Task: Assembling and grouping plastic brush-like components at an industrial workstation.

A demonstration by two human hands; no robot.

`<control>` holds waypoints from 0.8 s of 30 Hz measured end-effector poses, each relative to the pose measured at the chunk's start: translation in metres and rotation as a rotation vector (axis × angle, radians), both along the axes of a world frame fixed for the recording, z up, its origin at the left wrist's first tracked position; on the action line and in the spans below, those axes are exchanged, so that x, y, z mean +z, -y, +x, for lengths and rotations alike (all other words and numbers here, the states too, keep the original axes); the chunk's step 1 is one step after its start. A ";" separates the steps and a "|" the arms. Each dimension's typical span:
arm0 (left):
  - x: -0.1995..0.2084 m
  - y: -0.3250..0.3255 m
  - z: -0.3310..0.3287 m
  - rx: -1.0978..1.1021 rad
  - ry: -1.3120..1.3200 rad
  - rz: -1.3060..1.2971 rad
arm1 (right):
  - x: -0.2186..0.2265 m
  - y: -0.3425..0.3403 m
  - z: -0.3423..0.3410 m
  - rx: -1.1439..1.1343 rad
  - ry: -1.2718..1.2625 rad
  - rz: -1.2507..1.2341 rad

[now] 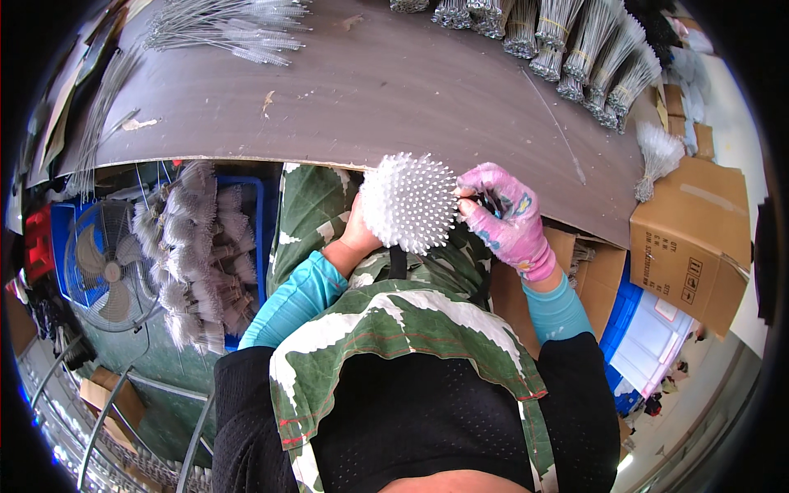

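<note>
A thick bundle of thin white-bristled wire brushes [411,202] stands over my lap at the table's front edge, its many pale tips facing up. My left hand [358,230] is bare and wraps round the bundle's left side, its fingers mostly hidden behind it. At the bundle's right edge is my right hand [508,215], in a pink patterned glove. Thumb and forefinger are pinched together there, bare at the tips. Something small and dark shows inside the curled fingers, too little to name.
On the brown table [353,99] lie loose wire brushes [230,29] at the far left and several tied brush bundles [567,49] at the far right. A fan [113,271] and a blue crate [261,238] of brushes stand left, a cardboard box [690,238] right.
</note>
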State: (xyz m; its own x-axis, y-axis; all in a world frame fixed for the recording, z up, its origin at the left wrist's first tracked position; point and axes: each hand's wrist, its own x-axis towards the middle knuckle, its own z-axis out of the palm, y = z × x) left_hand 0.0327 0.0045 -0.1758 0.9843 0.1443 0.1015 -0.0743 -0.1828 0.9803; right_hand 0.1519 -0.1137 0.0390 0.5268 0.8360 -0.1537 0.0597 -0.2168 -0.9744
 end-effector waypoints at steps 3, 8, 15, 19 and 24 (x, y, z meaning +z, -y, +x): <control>-0.008 0.005 0.001 0.171 0.019 -0.262 | 0.002 0.000 0.001 0.005 -0.089 -0.076; 0.012 0.007 -0.003 0.234 -0.025 -0.420 | 0.011 0.003 0.007 -0.081 -0.141 -0.003; 0.027 0.007 -0.002 0.503 -0.063 -0.254 | 0.012 0.009 0.009 -0.158 -0.210 -0.241; 0.018 0.010 0.002 0.497 -0.091 -0.281 | 0.004 0.008 0.004 -0.208 -0.175 -0.154; 0.024 0.008 -0.005 0.341 0.073 -0.086 | 0.000 0.000 0.009 -0.063 0.112 -0.036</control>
State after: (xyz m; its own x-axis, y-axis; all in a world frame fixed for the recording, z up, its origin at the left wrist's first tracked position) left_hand 0.0276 -0.0037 -0.1517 0.8685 0.4747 0.1427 -0.0936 -0.1258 0.9876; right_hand 0.1606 -0.1141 0.0392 0.5933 0.7960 -0.1198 0.1533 -0.2578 -0.9540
